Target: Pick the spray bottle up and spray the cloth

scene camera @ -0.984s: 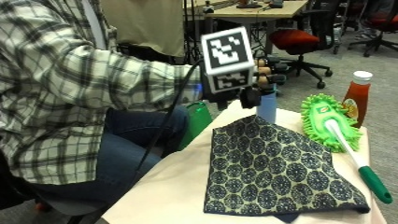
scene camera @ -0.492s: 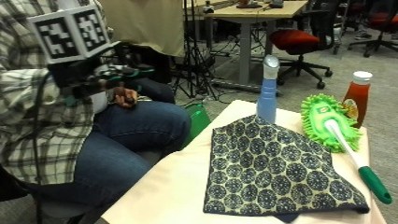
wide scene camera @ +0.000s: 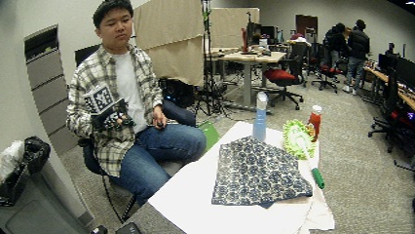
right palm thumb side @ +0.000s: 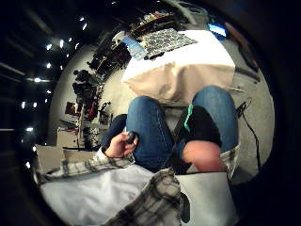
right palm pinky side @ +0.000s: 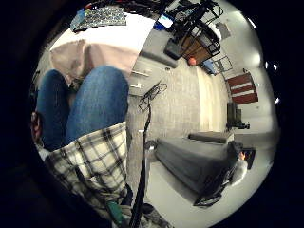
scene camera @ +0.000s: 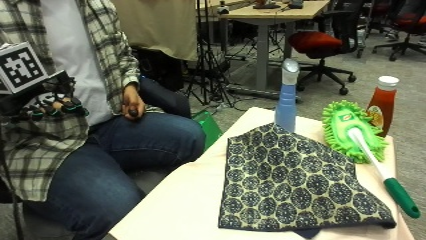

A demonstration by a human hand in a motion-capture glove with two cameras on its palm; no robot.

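Blue and upright, the spray bottle (scene camera: 287, 97) stands on the table (scene camera: 186, 205) at the far edge of the cloth (scene camera: 296, 182), well apart from the gloved right hand (scene camera: 48, 102), which is drawn back against the person's plaid shirt (scene camera: 40, 145) beside the waist. Nothing of the task is near those fingers; they hang curled over, gripping nothing, their tips pointing down over the lap. The bottle has a slim pale-blue body and a grey-white spray head, and its base is hidden behind the cloth's raised corner. That cloth is dark navy with a repeating pattern of pale round medallions; it lies spread flat on the cream tablecloth, roughly triangular from this side, one point reaching up toward the bottle. Just beside the cloth lies a green fluffy duster (scene camera: 351, 131), its white shaft ending in a green grip (scene camera: 401, 198) near the table's edge, and behind the duster stands a red sauce bottle (scene camera: 382, 104) with a white cap. The person sits on a chair off the table's corner, knees in blue jeans (scene camera: 126, 150) pointing toward it. The bare left hand (scene camera: 132, 102) rests on the thigh around a small dark object. From the palm views, the table and patterned cloth show far off beyond the knees.
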